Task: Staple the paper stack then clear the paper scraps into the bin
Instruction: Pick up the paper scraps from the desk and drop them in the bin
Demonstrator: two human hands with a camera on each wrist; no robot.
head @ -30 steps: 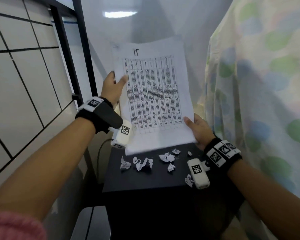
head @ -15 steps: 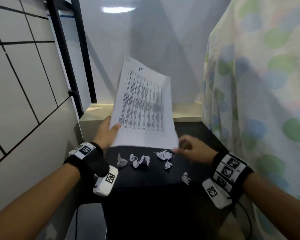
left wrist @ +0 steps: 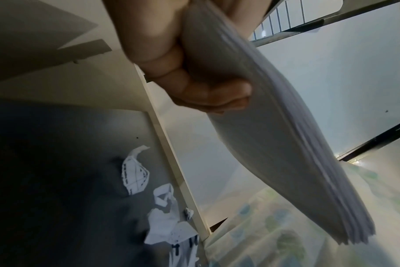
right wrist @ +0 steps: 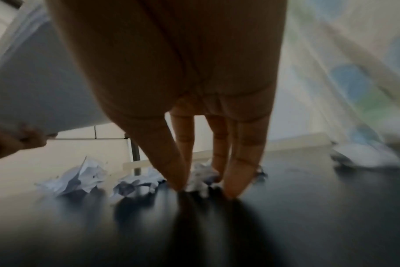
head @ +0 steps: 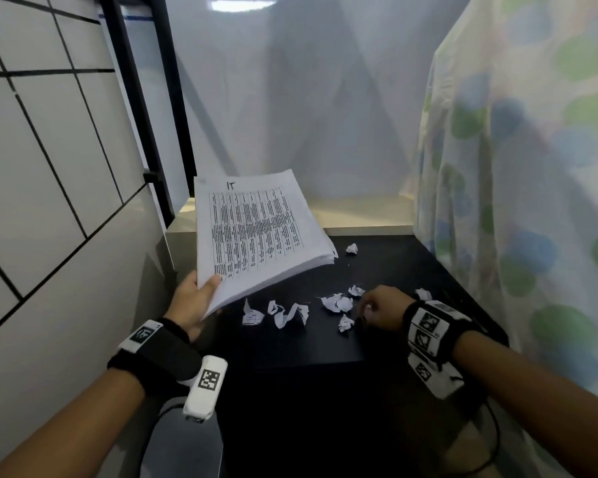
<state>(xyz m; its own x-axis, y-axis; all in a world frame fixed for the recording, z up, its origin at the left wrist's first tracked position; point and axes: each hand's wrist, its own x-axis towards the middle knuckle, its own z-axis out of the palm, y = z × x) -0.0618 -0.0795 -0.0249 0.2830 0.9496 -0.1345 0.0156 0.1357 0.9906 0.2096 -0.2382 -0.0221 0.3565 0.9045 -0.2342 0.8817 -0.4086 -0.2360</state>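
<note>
The step in hand looks like the gathering of the paper scraps (head: pixel 290 313): they lie strewn across the middle of the dark surface (head: pixel 411 270), with one stray piece (head: pixel 351 249) toward the upper centre of the frame. To do it well, the right hand (head: pixel 380 308) would best rake the nearest crumpled bits together into one heap before closing on them, since they are light and small and a hurried pinch could flick them off the edge. No bin and no stapler show in any view, so where the scraps must go cannot be told.

The right hand is low at centre right of the head view, its fingers (right wrist: pixel 237 162) pointing straight down, tips on or just above the surface and straddling a small scrap (right wrist: pixel 200 182); it has hold of nothing yet. The left hand (head: pixel 195 303), at lower left, clasps the paper stack (head: pixel 256 232) by its near corner, thumb on top and fingers (left wrist: pixel 208 94) curled beneath. The stack rises tilted above the surface, its far end drooping a little, clear of the scraps. Whether it is stapled cannot be seen.
</note>
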